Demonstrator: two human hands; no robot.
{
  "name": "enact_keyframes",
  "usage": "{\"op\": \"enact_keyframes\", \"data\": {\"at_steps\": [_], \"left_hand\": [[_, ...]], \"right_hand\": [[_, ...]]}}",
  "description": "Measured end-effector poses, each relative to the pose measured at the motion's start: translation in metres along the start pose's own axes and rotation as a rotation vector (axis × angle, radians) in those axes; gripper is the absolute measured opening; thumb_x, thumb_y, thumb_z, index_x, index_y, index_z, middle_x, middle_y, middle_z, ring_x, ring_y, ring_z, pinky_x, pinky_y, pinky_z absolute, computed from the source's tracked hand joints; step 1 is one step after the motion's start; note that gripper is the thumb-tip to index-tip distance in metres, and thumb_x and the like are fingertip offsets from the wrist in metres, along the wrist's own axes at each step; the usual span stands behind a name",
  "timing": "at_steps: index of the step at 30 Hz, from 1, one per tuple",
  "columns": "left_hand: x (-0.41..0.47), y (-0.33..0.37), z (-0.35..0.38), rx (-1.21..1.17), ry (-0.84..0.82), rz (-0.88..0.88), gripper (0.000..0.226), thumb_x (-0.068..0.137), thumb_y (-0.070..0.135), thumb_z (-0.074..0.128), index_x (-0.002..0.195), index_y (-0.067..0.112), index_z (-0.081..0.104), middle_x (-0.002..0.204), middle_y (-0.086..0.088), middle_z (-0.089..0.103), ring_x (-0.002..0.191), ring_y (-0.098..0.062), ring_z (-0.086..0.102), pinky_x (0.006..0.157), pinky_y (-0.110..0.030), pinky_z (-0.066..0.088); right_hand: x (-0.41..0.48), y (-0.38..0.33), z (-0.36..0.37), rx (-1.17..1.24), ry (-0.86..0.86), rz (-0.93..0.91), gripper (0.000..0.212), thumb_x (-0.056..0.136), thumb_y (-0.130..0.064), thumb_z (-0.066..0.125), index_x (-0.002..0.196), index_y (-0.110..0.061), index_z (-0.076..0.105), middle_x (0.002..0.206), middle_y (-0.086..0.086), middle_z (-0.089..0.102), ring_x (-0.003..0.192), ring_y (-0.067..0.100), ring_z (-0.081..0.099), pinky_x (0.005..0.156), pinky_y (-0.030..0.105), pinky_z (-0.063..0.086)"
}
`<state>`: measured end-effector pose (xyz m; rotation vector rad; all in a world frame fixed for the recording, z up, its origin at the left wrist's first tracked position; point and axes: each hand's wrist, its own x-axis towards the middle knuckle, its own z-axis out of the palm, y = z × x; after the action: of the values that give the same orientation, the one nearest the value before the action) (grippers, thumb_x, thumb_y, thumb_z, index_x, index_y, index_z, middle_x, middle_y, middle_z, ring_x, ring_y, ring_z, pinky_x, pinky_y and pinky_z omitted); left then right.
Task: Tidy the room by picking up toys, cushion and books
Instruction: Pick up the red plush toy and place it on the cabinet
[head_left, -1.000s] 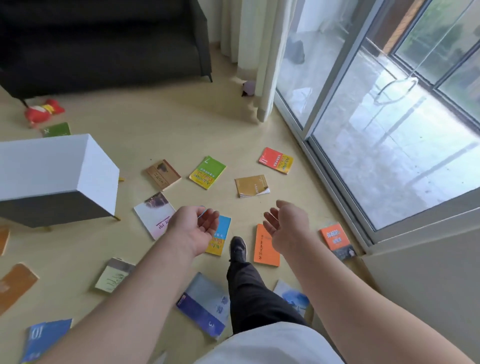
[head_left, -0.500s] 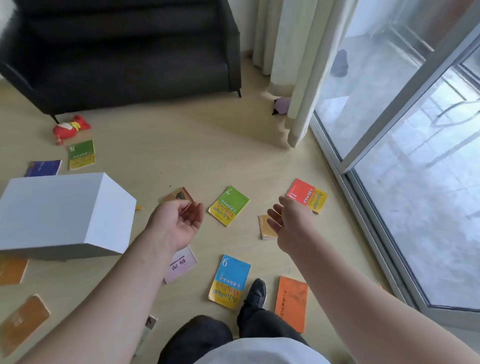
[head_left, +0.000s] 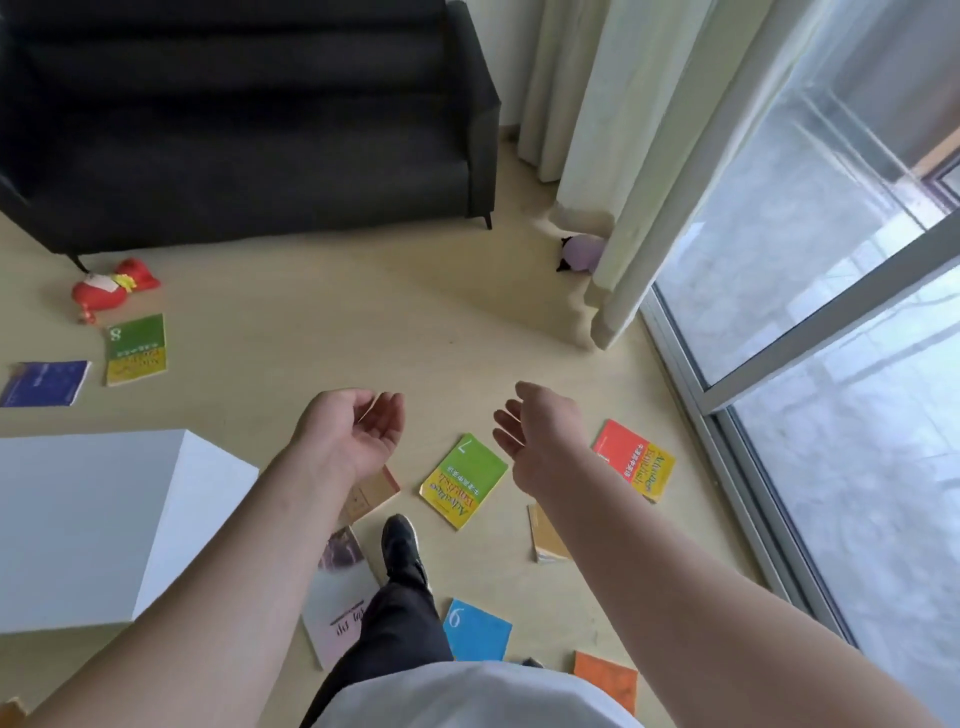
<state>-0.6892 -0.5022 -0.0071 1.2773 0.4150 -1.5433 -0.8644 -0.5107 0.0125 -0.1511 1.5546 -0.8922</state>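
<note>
Fingers (head_left: 387, 415) of the left hand (head_left: 353, 436) curl loosely with the palm up and hold nothing. The right hand (head_left: 540, 441) is the same, its fingers a little spread and bare. Both hands float out in front, high over the floor (head_left: 415, 322), likely because the person is walking with one shoe (head_left: 399, 540) forward and has not picked a thing yet.

Books lie flat all over the floor. The green book with a 7 (head_left: 464, 480) lies between the two hands and looks like the easiest one to reach. A red and yellow book (head_left: 634, 460) lies near the glass door (head_left: 831, 364). A blue book with a 9 (head_left: 477, 631) and an orange book (head_left: 605, 678) lie close to the person's leg. A red toy (head_left: 109, 288) sits by the sofa (head_left: 249, 130), and a purple toy (head_left: 582, 253) hides at the curtain (head_left: 623, 156). No cushion shows.

The white box (head_left: 93, 525) stands to the left. Only its outside shows, so what is in it cannot be told.
</note>
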Motion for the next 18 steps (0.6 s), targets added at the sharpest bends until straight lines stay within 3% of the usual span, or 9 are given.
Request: {"op": "enact_keyframes", "data": {"at_steps": [7, 12, 18], "left_hand": [[0.071, 0.115, 0.065, 0.084, -0.023, -0.045, 0.015, 0.099, 0.002, 0.046, 0.085, 0.001, 0.052, 0.077, -0.012, 0.056, 0.069, -0.023, 0.061, 0.05, -0.03, 0.059], [0.108, 0.2, 0.1, 0.051, -0.033, 0.002, 0.017, 0.099, 0.0, 0.045, 0.084, 0.001, 0.051, 0.076, -0.012, 0.056, 0.067, -0.022, 0.059, 0.052, -0.028, 0.059], [0.169, 0.282, 0.122, -0.029, 0.01, 0.011, 0.015, 0.099, 0.001, 0.046, 0.086, 0.001, 0.053, 0.079, -0.012, 0.056, 0.068, -0.023, 0.061, 0.053, -0.031, 0.06]], "right_hand": [[0.048, -0.056, 0.123, 0.024, 0.049, -0.022, 0.014, 0.101, -0.014, 0.054, 0.086, -0.015, 0.055, 0.094, 0.006, 0.058, 0.088, 0.023, 0.061, 0.078, 0.034, 0.05], [0.08, -0.091, 0.207, 0.043, 0.046, -0.01, 0.007, 0.101, -0.014, 0.053, 0.097, -0.012, 0.059, 0.094, 0.006, 0.059, 0.088, 0.022, 0.063, 0.071, 0.032, 0.051], [0.131, -0.133, 0.31, -0.03, -0.012, 0.006, 0.016, 0.1, -0.013, 0.054, 0.085, -0.013, 0.058, 0.096, 0.007, 0.062, 0.089, 0.024, 0.065, 0.074, 0.032, 0.053]]}}
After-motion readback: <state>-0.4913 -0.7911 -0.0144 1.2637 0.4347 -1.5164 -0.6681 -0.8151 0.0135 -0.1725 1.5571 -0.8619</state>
